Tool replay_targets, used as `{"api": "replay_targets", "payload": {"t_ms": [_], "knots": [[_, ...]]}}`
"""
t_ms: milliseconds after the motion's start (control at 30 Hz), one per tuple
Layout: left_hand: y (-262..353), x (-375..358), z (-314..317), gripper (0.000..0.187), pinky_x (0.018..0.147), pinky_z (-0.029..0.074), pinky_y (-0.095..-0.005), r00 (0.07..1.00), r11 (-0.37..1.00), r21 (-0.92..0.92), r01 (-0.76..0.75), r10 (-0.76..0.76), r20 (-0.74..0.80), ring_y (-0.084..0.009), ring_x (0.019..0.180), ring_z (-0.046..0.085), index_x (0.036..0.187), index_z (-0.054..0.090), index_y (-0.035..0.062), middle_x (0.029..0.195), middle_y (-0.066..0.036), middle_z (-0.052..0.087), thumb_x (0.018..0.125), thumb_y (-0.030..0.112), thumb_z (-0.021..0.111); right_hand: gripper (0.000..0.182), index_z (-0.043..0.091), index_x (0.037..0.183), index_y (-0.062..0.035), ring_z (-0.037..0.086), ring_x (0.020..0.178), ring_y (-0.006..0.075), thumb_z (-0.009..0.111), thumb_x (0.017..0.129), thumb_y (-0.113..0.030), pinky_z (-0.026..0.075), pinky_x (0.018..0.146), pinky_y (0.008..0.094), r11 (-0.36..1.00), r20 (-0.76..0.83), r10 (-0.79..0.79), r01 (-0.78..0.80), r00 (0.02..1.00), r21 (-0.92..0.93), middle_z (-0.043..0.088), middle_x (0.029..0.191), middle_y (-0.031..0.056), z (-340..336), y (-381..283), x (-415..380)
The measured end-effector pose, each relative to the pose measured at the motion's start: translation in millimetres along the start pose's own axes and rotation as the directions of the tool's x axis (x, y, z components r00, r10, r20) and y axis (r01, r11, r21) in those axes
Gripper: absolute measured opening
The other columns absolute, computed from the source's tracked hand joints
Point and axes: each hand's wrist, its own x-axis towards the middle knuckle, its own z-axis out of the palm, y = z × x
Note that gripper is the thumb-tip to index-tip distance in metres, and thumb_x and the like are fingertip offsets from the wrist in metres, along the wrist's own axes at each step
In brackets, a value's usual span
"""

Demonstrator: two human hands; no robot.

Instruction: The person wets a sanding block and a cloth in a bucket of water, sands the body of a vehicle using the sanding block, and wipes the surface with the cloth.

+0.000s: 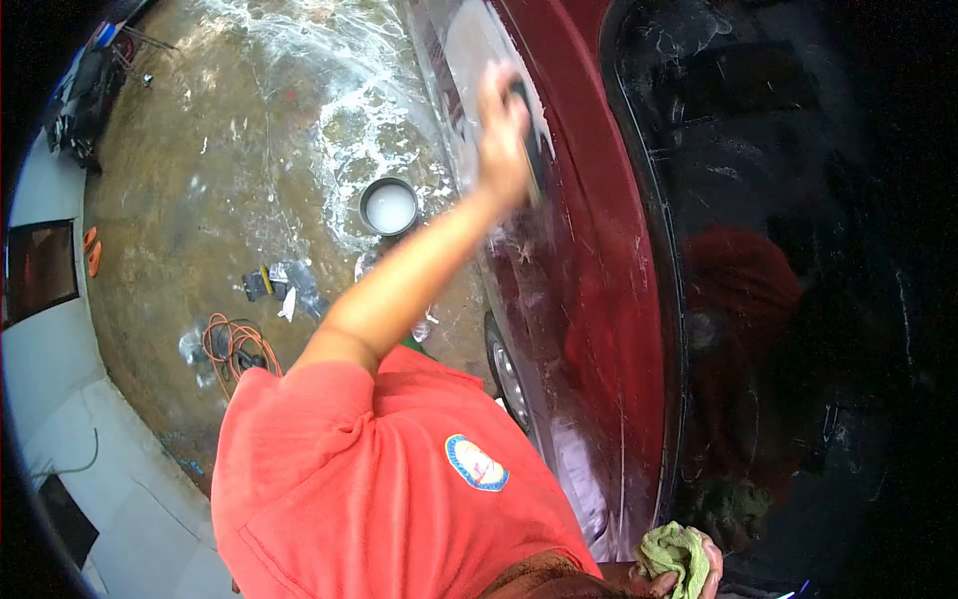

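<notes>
My left hand (pixel 502 135), a little blurred, reaches forward along the side of a dark red vehicle (pixel 609 250). Its fingers are closed on a dark, flat block (pixel 534 150) that looks like a sanding block, pressed against a whitish, wet patch (pixel 479 55) on the panel. At the bottom right, my right hand (pixel 711 564) grips a crumpled green cloth (pixel 674 554) beside the vehicle's dark glass (pixel 788 349).
A round bucket (pixel 389 207) of cloudy liquid stands on the wet, white-streaked floor. An orange cable (pixel 239 344) lies coiled near scattered scraps (pixel 289 285). Orange slippers (pixel 93 252) lie by the left wall. A wheel (pixel 507 374) shows below the panel.
</notes>
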Motion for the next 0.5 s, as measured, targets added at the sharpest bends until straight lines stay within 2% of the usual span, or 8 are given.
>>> {"api": "replay_targets", "payload": {"t_ms": [67,100,133,200,333,400,467,500], "knots": [[-27.6,80.0,-18.9,0.051,0.124,0.025,-0.0384,0.993,0.994,-0.002,0.114,-0.113,0.041,-0.0313,0.151,0.032,0.155,0.034,0.0000,0.158,-0.018,0.041,0.110,0.020,0.041,0.054,0.046,0.135,0.0159,0.071,0.097,0.0336,0.058,0.100,-0.023,0.061,0.085,0.0395,1.000,-0.001,-0.014,0.014,1.000,-0.014,0.069,0.114,0.0241,0.4,1.2,-2.0],[-32.3,108.0,-16.4,0.044,0.110,0.041,-0.0363,0.994,0.973,-0.209,0.093,-0.102,-0.032,-0.0248,0.128,0.054,0.151,0.043,0.0079,0.140,-0.017,0.059,0.111,0.025,0.043,0.054,0.046,0.134,0.0159,0.071,0.097,0.0336,0.058,0.100,-0.023,0.061,0.085,0.0395,1.000,0.006,-0.024,0.024,1.000,-0.020,0.069,0.114,0.0241,-1.1,1.6,-2.6],[-30.4,108.2,-18.0,0.045,0.110,0.041,-0.0359,0.943,0.930,-0.182,0.319,-0.332,-0.040,-0.0263,0.128,0.055,0.149,0.044,0.0051,0.139,-0.018,0.059,0.110,0.027,0.043,0.054,0.046,0.134,0.0159,0.071,0.097,0.0336,0.058,0.100,-0.023,0.061,0.085,0.0395,0.999,0.011,-0.034,0.034,0.999,-0.026,0.069,0.114,0.0241,-2.1,2.0,-2.6],[-43.8,63.3,-11.6,0.049,0.125,0.023,-0.0407,1.000,1.000,0.018,0.026,-0.026,-0.007,-0.0323,0.152,0.030,0.154,0.036,-0.0001,0.157,-0.020,0.040,0.109,0.019,0.039,0.053,0.046,0.134,0.0159,0.071,0.097,0.0336,0.058,0.100,-0.023,0.061,0.085,0.0395,0.998,0.012,-0.053,0.053,0.999,-0.032,0.069,0.114,0.0241,-0.5,5.4,-0.6],[31.2,-70.4,10.1,0.050,0.127,0.014,-0.0426,0.989,0.980,0.132,0.146,-0.141,-0.050,-0.0322,0.155,0.024,0.153,0.036,-0.0043,0.161,-0.021,0.034,0.107,0.017,0.035,0.053,0.046,0.134,0.0159,0.071,0.097,0.0336,0.058,0.100,-0.023,0.061,0.085,0.0395,0.996,0.025,-0.073,0.074,0.997,-0.052,0.069,0.113,0.0241,1.1,9.8,5.7],[-1.2,-30.1,14.1,0.047,0.124,0.024,-0.0423,0.991,0.997,0.071,0.037,-0.027,-0.134,-0.0333,0.150,0.033,0.152,0.038,-0.0007,0.157,-0.020,0.041,0.107,0.013,0.040,0.053,0.046,0.134,0.0159,0.071,0.097,0.0336,0.058,0.100,-0.023,0.061,0.085,0.0395,0.994,0.027,-0.085,0.087,0.996,-0.066,0.069,0.113,0.0240,0.0,10.6,8.9],[-29.3,50.8,-4.2,0.042,0.120,0.031,-0.0407,0.979,0.985,-0.037,0.169,-0.172,-0.110,-0.0335,0.143,0.042,0.146,0.045,-0.0001,0.149,-0.020,0.048,0.106,0.013,0.044,0.053,0.046,0.134,0.0159,0.071,0.097,0.0335,0.058,0.100,-0.023,0.061,0.085,0.0394,0.993,0.030,-0.089,0.091,0.996,-0.078,0.069,0.113,0.0240,-1.5,8.7,6.0],[-49.9,81.5,-9.7,0.040,0.118,0.033,-0.0400,0.991,0.994,0.051,0.093,-0.087,-0.104,-0.0346,0.139,0.045,0.143,0.048,0.0007,0.145,-0.021,0.051,0.105,0.014,0.045,0.053,0.046,0.134,0.0158,0.071,0.097,0.0335,0.058,0.100,-0.023,0.061,0.085,0.0394,0.992,0.034,-0.093,0.096,0.995,-0.083,0.069,0.113,0.0240,-3.4,8.3,3.5]]}}
